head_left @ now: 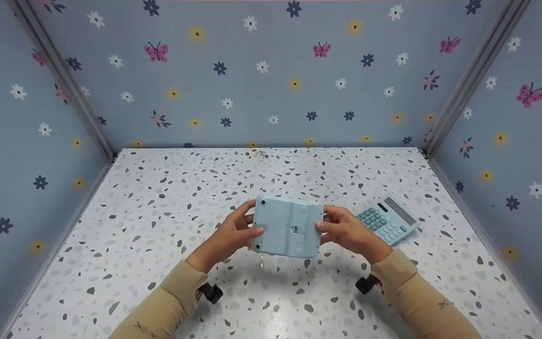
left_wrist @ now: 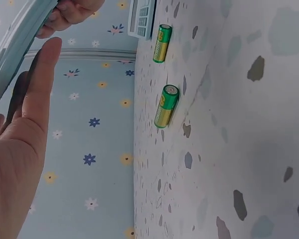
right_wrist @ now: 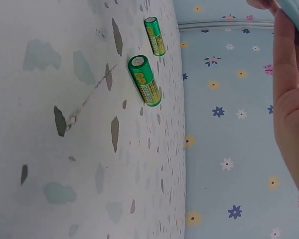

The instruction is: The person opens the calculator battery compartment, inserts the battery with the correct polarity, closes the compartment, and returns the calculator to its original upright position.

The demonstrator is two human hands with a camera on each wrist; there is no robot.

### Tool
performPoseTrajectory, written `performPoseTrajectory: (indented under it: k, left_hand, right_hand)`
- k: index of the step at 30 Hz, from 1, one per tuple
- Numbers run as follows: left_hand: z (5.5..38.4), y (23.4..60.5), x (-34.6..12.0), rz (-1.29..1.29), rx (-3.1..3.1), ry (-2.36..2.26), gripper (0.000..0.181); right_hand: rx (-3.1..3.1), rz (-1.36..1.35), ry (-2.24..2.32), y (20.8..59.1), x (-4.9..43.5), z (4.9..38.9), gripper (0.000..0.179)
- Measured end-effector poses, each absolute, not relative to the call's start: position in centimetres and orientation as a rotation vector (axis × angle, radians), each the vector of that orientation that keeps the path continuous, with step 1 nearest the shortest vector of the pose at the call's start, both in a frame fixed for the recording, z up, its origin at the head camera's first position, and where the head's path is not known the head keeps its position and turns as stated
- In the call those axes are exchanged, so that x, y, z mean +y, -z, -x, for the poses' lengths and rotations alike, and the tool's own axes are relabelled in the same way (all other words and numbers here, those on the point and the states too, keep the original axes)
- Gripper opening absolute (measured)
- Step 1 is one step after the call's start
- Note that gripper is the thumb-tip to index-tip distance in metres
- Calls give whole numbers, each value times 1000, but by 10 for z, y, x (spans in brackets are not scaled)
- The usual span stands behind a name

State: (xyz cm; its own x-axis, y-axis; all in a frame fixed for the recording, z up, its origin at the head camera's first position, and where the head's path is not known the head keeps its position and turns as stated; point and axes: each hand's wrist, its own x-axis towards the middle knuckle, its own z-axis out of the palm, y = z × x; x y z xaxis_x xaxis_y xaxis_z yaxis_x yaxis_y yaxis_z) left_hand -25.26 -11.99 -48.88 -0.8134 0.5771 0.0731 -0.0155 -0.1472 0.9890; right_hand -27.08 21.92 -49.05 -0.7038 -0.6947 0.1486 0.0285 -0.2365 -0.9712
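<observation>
A light blue calculator is held up over the table with its back towards the head camera. The back shows dark round feet and a raised strip with a small catch. My left hand grips its left edge, thumb on the back and fingers behind. At the right edge my right hand holds it the same way. Two green and gold batteries, a nearer one and a farther one, lie on the table in both wrist views. The head view does not show them.
A second light blue calculator lies keys up on the table, just right of my right hand. The speckled white table is bounded by flowered blue panels at the back and both sides.
</observation>
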Motion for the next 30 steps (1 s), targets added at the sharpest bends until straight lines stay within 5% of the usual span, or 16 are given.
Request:
performPoseTrajectory:
  k: [18,30]
  left_hand:
    - [257,492,-110,-466,1490,-2185,72]
    - [257,493,-111,-380,1465,-2279,70]
  right_hand:
    - [1628,555,2081,478,201,281,24]
    - [2111,327,2065,464,183,277,37]
